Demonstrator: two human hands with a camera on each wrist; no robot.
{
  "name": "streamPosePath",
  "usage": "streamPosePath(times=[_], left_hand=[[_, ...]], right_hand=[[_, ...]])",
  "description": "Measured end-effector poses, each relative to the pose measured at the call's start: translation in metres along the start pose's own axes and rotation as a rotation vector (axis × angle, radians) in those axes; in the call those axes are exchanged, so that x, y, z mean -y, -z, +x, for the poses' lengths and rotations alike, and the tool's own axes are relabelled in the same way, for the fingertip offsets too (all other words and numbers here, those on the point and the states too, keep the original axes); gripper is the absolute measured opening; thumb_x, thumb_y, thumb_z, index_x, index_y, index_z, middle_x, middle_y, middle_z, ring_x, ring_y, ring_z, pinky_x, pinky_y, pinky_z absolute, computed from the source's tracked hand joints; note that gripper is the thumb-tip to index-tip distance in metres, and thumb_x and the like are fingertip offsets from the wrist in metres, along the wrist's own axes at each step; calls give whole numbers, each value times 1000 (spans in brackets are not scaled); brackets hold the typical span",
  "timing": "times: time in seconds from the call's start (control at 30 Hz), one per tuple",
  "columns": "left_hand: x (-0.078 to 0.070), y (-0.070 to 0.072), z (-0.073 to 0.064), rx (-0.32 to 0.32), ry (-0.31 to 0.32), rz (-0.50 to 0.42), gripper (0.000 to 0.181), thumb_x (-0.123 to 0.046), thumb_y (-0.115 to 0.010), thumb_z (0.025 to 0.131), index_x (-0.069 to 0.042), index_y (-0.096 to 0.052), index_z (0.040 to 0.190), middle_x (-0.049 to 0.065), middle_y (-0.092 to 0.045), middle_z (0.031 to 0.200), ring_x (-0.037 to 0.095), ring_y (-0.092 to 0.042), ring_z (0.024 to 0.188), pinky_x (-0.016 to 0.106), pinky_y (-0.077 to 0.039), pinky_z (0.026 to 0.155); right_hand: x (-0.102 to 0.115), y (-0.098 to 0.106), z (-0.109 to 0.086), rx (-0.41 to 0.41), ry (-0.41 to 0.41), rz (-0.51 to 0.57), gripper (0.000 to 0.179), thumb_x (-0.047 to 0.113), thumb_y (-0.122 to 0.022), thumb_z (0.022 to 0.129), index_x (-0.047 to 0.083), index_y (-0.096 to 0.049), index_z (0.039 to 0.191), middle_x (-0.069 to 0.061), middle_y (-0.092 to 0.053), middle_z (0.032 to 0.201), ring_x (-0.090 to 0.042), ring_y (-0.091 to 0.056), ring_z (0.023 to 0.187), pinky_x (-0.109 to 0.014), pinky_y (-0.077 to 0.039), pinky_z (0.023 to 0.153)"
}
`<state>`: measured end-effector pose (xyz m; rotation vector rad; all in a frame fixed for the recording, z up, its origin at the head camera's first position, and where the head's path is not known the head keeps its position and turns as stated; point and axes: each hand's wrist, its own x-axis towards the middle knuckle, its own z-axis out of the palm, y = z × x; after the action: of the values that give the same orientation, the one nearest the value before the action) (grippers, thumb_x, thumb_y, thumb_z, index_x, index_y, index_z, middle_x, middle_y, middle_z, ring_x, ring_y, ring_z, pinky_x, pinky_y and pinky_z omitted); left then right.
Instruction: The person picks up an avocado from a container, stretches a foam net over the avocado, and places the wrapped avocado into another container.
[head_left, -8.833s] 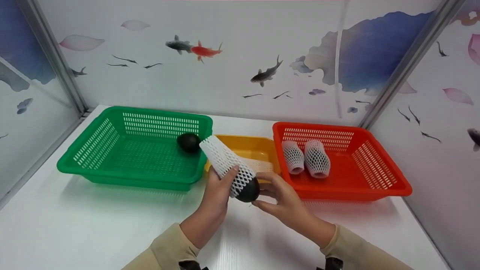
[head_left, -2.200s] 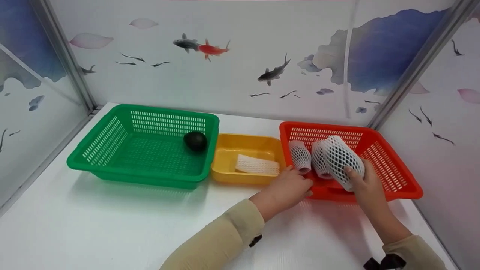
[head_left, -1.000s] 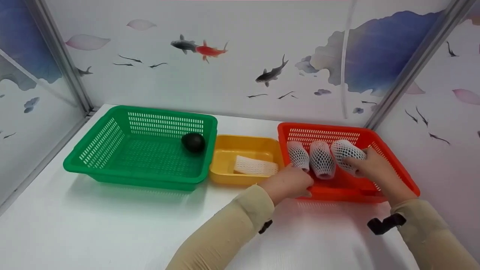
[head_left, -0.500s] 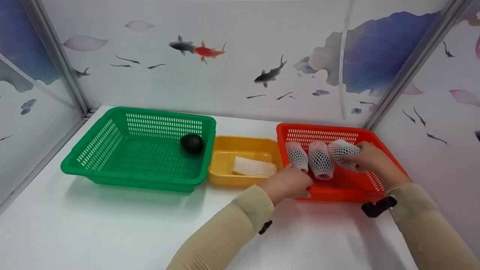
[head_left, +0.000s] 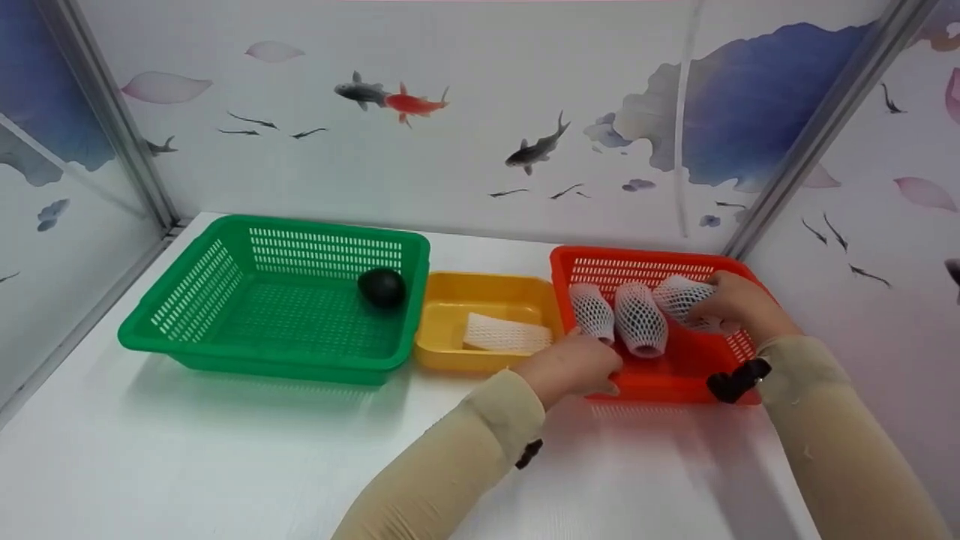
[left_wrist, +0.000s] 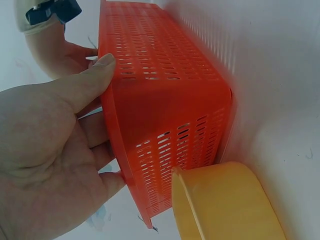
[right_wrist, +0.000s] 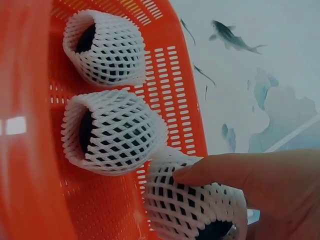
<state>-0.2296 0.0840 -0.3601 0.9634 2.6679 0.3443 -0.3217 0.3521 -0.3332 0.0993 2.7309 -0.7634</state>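
Note:
My right hand (head_left: 742, 304) holds an avocado in a white foam net sleeve (head_left: 677, 296) inside the red basket (head_left: 697, 379), thumb and fingers around the net. The avocado's dark end shows at the sleeve's opening in the right wrist view. Two more sleeved avocados, one in the middle (head_left: 641, 321) and one at the left (head_left: 592, 313), lie to its left. With thumb and fingers, my left hand (left_wrist: 55, 135) grips the red basket's rim at the near left corner. A bare dark avocado (head_left: 382, 288) lies in the green basket (head_left: 262, 358).
Between the two baskets stands a yellow tray (head_left: 480, 361) with flat white foam net (head_left: 506, 334) in it. All three stand on a white table (head_left: 285, 450). Printed wall panels (head_left: 465, 187) close off the back and sides.
Earlier, both hands held the avocado partly in its sleeve near the yellow tray. My right hand has since brought it, sleeved, down into the red basket; my left has moved to that basket's rim.

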Motion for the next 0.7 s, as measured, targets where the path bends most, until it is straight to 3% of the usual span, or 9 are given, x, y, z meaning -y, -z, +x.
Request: streamPosePath(times=[0.27, 0.43, 0.6, 0.7], left_hand=[[-2, 0, -1, -3, 47, -85, 27, -31, -72, 84, -28, -73, 110, -13, -61, 83, 11, -51, 89, 26, -32, 104], [-1, 0, -3, -3, 46, -102, 26, -31, -73, 83, -28, -73, 109, -13, -60, 83, 11, -51, 89, 26, -37, 99], [-3, -2, -2, -6, 37, -59, 27, -32, -72, 84, -27, -73, 110, -12, -61, 83, 11, -51, 88, 24, -38, 96], [-4, -3, -1, -1, 28, -29, 28, -32, -71, 85, -27, -72, 112, -13, -61, 83, 11, -51, 87, 25, -31, 104]], right_hand=[[0, 7, 5, -19, -23, -87, 79, 15, -79, 76, -9, -35, 137, -32, -40, 129, -48, -38, 112, -63, -39, 97], [-2, 5, 6, -31, -61, -60, 73, 6, -76, 77, -8, -35, 136, -32, -40, 130, -47, -37, 112, -64, -38, 97], [-12, 0, 18, -31, -73, -64, 75, 8, -80, 76, -9, -36, 134, -31, -40, 129, -47, -36, 113, -61, -42, 96], [-20, -3, 22, -27, -80, -72, 79, 12, -81, 77, -8, -33, 136, -32, -39, 130, -48, -35, 114, -61, -43, 94]])
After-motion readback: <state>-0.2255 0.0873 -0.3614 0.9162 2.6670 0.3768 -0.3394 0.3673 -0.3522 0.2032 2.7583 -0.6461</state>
